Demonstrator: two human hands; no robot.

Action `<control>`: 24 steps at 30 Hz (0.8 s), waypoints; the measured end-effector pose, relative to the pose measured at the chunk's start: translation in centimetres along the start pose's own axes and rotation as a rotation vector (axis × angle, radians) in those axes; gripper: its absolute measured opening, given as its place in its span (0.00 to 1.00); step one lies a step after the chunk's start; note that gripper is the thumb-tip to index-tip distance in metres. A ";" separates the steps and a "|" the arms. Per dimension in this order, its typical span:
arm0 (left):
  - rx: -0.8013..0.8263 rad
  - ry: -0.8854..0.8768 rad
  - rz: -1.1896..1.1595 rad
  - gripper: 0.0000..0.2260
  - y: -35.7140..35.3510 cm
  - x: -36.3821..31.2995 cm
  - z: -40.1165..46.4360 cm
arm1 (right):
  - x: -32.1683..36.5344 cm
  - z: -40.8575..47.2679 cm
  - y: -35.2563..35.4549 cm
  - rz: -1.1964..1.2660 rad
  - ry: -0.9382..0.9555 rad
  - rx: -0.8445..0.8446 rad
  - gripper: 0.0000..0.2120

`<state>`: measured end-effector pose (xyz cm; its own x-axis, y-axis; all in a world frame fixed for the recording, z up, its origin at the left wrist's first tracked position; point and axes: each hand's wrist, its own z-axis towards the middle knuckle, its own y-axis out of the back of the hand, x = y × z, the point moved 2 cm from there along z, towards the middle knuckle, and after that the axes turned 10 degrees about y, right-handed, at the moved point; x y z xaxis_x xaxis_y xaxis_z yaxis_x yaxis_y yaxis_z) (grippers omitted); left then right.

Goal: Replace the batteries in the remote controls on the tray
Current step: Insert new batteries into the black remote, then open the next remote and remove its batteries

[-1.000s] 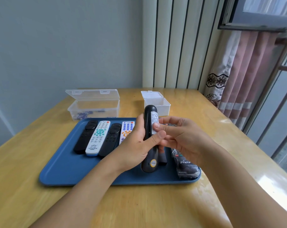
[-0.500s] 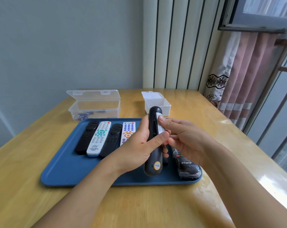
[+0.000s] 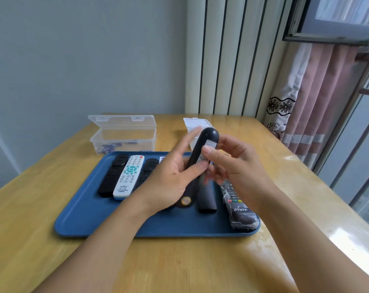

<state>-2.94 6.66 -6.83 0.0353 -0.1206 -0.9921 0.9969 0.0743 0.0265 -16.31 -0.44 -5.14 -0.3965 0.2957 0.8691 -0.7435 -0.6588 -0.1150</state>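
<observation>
Black remote, held above blue tray.

Black remote: tilted upright over tray, back facing viewer. Left hand: thumb pressing its back, fingers extended behind. Right hand: grip closed on its upper part, thumb on white label. Other remotes lie on tray; clear box behind, on bench.

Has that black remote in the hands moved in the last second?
Yes. The black remote has risen; its top now overlaps the small white box behind it.
</observation>
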 end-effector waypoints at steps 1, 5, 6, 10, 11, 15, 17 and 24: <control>-0.119 -0.033 0.031 0.26 0.6 -0.1 0.2 | 0.4 0.0 0.0 -0.025 0.077 -0.024 0.11; -0.688 -0.119 0.381 0.17 4.7 0.4 0.7 | 0.2 -0.2 0.1 -0.486 0.315 -0.099 0.09; -0.738 -0.086 0.517 0.15 5.4 0.6 0.7 | -0.4 -0.3 -0.2 -0.634 0.355 -0.064 0.09; -0.545 0.134 0.995 0.16 5.1 1.5 0.2 | -3.2 -0.8 -1.2 -1.032 0.323 0.174 0.09; -0.491 0.203 1.079 0.19 4.8 1.5 0.0 | -3.4 -1.0 -1.5 -1.103 0.290 0.239 0.09; -0.394 0.355 1.298 0.21 3.9 1.4 -0.4 | -3.1 -1.5 -2.3 -1.217 0.204 0.389 0.14; -0.386 0.394 1.299 0.23 3.5 1.5 -0.5 | -2.8 -1.6 -2.4 -1.209 0.134 0.441 0.18; -0.467 0.440 1.256 0.26 2.5 1.9 -0.6 | -2.4 -1.7 -2.3 -1.246 -0.043 0.519 0.20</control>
<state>-0.39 7.25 -8.77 0.7597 0.5785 -0.2970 0.1997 0.2271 0.9532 -14.57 1.54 -7.82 0.4117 0.8685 0.2762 -0.3018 -0.1560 0.9405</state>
